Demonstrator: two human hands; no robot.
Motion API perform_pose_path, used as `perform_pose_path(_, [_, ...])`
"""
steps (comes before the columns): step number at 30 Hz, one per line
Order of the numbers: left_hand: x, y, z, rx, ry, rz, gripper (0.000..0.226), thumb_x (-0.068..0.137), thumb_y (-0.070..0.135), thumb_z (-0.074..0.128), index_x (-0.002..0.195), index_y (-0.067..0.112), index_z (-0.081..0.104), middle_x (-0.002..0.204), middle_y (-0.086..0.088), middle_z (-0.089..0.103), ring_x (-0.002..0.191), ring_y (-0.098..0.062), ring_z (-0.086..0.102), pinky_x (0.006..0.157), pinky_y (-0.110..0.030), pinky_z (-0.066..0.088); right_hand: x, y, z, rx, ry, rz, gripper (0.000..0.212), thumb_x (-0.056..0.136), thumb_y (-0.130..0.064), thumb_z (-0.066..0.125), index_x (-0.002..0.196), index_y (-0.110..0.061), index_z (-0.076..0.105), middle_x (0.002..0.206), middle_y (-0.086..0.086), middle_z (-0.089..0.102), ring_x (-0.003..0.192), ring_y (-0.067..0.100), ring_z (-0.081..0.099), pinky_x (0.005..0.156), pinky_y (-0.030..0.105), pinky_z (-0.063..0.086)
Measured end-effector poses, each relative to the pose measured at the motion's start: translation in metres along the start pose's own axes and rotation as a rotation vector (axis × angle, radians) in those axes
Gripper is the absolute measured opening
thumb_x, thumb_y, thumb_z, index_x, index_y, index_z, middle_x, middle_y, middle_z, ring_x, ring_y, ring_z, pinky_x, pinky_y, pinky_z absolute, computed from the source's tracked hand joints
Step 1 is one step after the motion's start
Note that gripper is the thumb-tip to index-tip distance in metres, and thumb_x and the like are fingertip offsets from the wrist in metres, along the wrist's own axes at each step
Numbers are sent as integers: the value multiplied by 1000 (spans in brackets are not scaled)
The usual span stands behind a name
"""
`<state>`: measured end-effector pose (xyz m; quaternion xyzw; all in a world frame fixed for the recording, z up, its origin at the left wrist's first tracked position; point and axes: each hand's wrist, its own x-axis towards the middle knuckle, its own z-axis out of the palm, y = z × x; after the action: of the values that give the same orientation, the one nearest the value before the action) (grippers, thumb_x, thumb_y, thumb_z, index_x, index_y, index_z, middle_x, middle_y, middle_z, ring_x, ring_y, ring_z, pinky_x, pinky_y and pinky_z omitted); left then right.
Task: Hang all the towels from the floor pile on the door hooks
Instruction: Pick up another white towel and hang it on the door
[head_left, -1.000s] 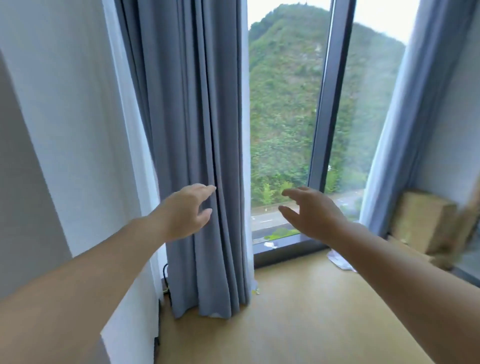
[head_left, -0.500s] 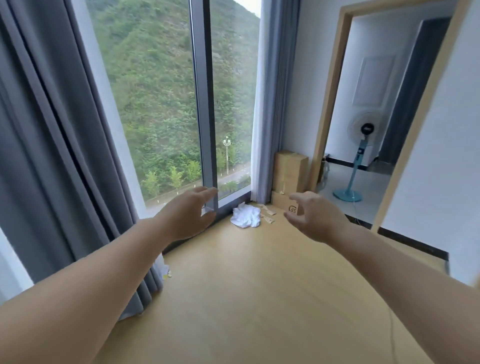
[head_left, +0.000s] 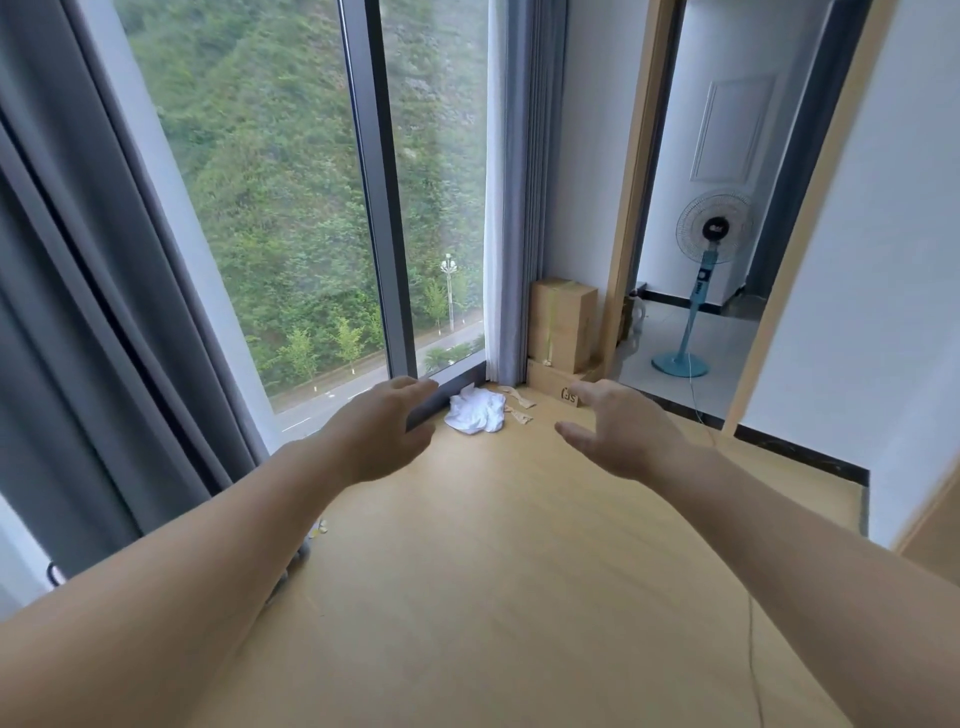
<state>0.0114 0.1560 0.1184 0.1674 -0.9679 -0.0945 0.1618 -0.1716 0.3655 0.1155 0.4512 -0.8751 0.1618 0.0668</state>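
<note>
Since half a second ago, the view has swung rightward, centring the crumpled white towel pile (head_left: 477, 411) on the pale wood floor (head_left: 519, 571) by the window frame (head_left: 382, 208). Left hand (head_left: 382, 434) and right hand (head_left: 621, 434) reach forward, fingers relaxed, holding nothing; the pile lies ahead between them, nearer the left.

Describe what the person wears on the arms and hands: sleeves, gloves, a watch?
Nothing worn shows. The left forearm and right forearm are bare to the frame's edge, no sleeves. The left hand and right hand have no gloves; no watch, band or ring is visible.
</note>
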Motion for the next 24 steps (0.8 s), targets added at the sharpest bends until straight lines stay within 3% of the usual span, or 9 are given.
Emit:
perform_pose_path(4, [0,7,19,-5,-19,-20,56,92,28,55,145,20,37,141,3,46,122,-22,50,99,-35,43,-4,15,5,13,-28,11,58,91,-48,55,142,-22,42,138,3,52,125,19,49,100,37,45])
perform_pose_path(12, [23,-10,55,0,-58,-15,57,92,33,54,145,21,36,140,2,46,123,-20,49,100,-32,41,20,31,32,8,-73,63,57,90,-51,56,138,-24,46,131,4,54,117,20,53,95,37,49])
perform_pose_path(24, [126,-113,81,-38,-83,-19,57,92,32,54,146,20,36,142,4,45,127,-18,45,101,-31,38,143,10,90,-7,-147,153,55,91,-49,54,138,-23,45,135,5,51,120,23,50,97,39,46])
